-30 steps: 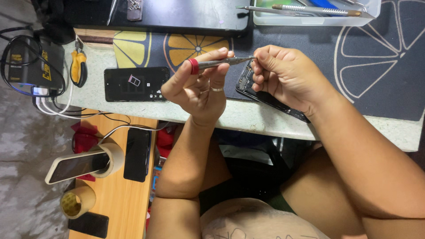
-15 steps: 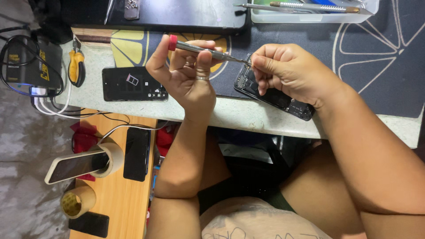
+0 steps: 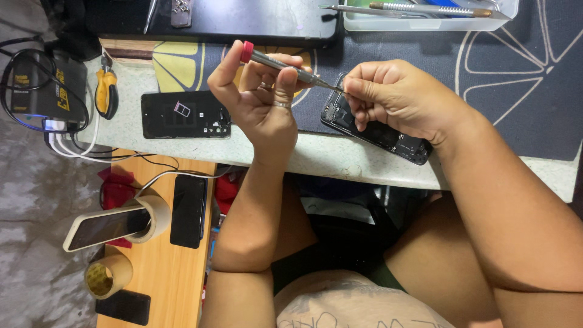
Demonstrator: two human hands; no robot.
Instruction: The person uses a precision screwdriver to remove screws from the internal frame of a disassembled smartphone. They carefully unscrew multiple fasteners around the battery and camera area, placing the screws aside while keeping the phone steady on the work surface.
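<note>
My left hand (image 3: 261,100) grips a slim metal screwdriver (image 3: 285,67) with a red cap, held slanting above the table edge. Its tip points right into the pinched fingers of my right hand (image 3: 401,97). What lies between those fingertips is hidden. My right hand hovers over an opened black phone (image 3: 388,135), whose insides face up, lying partly on the dark patterned mat (image 3: 522,91).
A black phone panel (image 3: 185,115) with small parts on it lies left of my hands, next to yellow-handled pliers (image 3: 106,91) and a black box with cables (image 3: 45,85). A white tool tray (image 3: 425,18) sits at the back. Below left, a wooden stand (image 3: 164,285) holds phones and tape rolls.
My left hand has lifted the screwdriver's red-capped end up and to the left. The tip stays at my right fingertips. My right hand and the phone have barely moved.
</note>
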